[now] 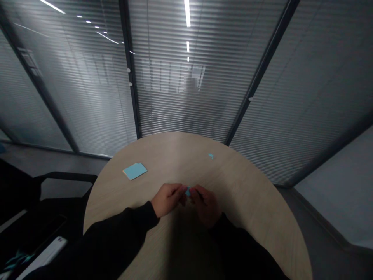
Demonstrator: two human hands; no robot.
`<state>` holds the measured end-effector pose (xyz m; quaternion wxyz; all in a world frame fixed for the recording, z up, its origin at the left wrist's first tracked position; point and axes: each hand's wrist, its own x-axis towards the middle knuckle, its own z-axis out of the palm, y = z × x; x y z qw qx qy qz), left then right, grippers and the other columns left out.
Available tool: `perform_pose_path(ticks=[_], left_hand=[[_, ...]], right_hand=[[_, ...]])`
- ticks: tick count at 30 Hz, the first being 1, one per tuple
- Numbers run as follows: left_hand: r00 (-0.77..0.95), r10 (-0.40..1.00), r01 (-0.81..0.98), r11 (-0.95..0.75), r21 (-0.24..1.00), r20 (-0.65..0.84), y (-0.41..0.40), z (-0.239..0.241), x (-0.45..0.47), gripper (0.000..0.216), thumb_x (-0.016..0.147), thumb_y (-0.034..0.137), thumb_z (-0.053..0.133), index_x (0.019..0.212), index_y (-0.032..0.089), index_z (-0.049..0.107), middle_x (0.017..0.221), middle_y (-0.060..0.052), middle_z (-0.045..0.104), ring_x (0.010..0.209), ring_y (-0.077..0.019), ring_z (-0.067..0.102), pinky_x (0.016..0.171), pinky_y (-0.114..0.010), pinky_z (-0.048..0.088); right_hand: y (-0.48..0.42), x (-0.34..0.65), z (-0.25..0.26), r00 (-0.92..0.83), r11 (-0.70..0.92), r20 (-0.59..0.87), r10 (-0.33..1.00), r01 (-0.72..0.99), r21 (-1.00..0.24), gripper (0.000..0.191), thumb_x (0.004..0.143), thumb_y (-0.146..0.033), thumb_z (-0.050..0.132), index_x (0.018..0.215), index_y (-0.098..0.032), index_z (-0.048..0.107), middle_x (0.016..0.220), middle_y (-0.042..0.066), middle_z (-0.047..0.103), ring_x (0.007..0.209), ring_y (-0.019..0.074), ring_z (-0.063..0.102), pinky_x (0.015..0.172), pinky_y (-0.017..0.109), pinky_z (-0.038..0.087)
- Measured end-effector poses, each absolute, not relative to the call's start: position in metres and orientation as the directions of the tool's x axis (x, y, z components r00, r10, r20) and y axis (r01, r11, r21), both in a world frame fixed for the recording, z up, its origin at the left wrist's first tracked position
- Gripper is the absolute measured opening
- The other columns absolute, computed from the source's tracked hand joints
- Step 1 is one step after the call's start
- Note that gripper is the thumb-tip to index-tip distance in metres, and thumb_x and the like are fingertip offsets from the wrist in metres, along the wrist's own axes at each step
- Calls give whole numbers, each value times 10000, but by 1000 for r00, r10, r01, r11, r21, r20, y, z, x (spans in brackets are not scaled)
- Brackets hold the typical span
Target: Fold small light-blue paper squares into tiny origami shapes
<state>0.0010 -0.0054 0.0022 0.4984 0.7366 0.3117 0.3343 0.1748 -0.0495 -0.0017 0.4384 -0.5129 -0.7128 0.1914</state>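
My left hand [168,198] and my right hand [205,204] meet over the middle of a round wooden table [250,194]. Between their fingertips is a small light-blue piece of paper [188,191], pinched by both hands. Most of the paper is hidden by my fingers. A stack of light-blue paper sheets [135,170] lies on the table to the left, beyond my left hand. A tiny folded blue paper piece [211,156] lies farther back on the right.
A black chair [58,194] stands at the table's left edge. A white object [48,252] lies low at the left. Glass walls with blinds [186,77] stand right behind the table. Grey floor shows to the right.
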Motion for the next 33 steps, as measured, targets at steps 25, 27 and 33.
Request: perform_pose_path(ticks=[25,27,33], left_hand=[[639,760,85,-224,971,119,-3,0,0,419,835,531,592,898,122,658,695,-32,659,522,-91,479,487,-202,322],[645,755,97,-232,968,116,-2,-1,0,400,828,516,609,861,120,656,673,-26,645,520,-87,463,487,-201,310],[655,746,153,-291,945,124,-4,0,0,355,856,482,582,839,130,623,701,-34,655,572,-101,501,515,-200,354]], right_hand=[[-53,185,3,-140,436,457,878,626,-647,366,961,-375,402,685,-183,547,578,-20,518,540,114,492,531,217,353],[-54,183,3,-145,451,480,865,641,-621,364,960,-363,398,683,-183,551,586,-16,525,544,115,494,534,220,353],[-53,182,2,-102,453,501,860,604,-655,272,914,-375,480,774,-178,603,667,9,602,591,129,552,567,226,416]])
